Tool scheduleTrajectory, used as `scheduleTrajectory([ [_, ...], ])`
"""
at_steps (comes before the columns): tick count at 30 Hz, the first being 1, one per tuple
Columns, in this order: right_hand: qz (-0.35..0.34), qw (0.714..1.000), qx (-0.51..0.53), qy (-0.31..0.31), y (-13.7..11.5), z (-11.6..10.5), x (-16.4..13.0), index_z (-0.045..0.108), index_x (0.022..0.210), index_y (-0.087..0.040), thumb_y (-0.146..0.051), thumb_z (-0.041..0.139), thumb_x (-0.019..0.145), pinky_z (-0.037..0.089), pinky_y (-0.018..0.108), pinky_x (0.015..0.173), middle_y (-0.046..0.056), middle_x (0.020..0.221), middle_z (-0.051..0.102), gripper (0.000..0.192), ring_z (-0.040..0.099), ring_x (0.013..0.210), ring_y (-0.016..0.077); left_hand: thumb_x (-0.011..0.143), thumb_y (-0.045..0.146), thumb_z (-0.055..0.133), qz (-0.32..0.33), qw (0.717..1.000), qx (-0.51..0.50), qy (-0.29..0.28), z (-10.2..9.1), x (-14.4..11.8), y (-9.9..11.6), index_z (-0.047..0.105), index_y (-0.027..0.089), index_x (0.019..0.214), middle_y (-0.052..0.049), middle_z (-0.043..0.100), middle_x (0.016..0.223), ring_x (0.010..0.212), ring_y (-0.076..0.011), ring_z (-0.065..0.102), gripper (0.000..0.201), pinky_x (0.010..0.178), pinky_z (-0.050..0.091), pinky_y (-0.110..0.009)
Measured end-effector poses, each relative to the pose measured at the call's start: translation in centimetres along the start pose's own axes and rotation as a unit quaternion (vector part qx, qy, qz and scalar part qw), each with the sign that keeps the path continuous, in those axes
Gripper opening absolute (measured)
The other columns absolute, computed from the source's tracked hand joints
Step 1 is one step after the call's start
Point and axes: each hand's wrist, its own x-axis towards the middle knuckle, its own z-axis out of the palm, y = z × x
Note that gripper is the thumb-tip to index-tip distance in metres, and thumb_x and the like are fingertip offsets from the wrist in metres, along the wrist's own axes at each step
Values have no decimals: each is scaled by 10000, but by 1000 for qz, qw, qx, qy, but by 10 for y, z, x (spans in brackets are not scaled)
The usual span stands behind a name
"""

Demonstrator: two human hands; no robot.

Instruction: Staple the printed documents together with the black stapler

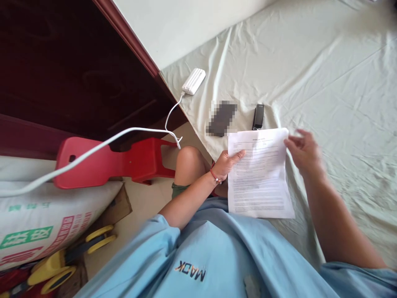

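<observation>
On the near side of a black stapler (258, 116), the left hand (227, 164) clamps printed paper (259, 182) by its left edge. The right hand (305, 151), blurred, is at the paper's upper right corner; whether it pinches cannot be told. Left of the stapler lie a dark pixelated object (222, 119) and, beyond, a white power bank (194, 81).

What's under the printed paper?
Left hand: thumb on top, fingers hidden beneath. Pale cloth shows past the right edge of the paper; anything else underneath is covered.
</observation>
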Motion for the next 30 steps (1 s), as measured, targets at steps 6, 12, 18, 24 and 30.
scheduleTrajectory([
  [6,-202,976,-45,-60,-96,-12,35,657,1424,-292,-336,463,1068,448,626,1179,117,1479,667,407,539,1458,354,647,550,984,-20,1000,-3,0,8,-2,-3,834,175,1057,-104,838,1063,1080,-313,761,575,1080,517,-510],
  [12,-267,938,-78,-206,-122,11,40,752,1273,-231,-305,402,1092,367,609,1207,113,1257,786,401,549,1419,357,669,567,964,-14,1000,8,11,13,-2,-5,829,184,1012,-74,828,1001,1029,-296,752,532,1003,525,-463],
  [18,-219,946,-34,-235,-117,18,51,798,1017,-214,-342,436,1078,505,470,981,102,1053,801,389,660,1156,322,686,596,943,-24,999,43,-1,15,-5,-4,824,184,1019,-82,827,1021,994,-281,752,544,940,545,-430],
  [24,-190,940,-84,-269,-125,23,59,760,881,-201,-306,460,1037,488,416,800,92,826,740,354,669,911,284,699,660,909,-34,999,36,-21,22,-7,-4,802,164,990,-111,820,981,1019,-318,756,585,959,544,-461],
  [30,-161,946,-115,-257,-113,37,67,739,846,-217,-308,455,1032,468,407,742,89,798,733,352,677,852,286,779,637,853,42,999,-12,22,22,-12,-13,767,217,1068,-84,813,1117,1235,-314,695,517,1066,508,-432],
])
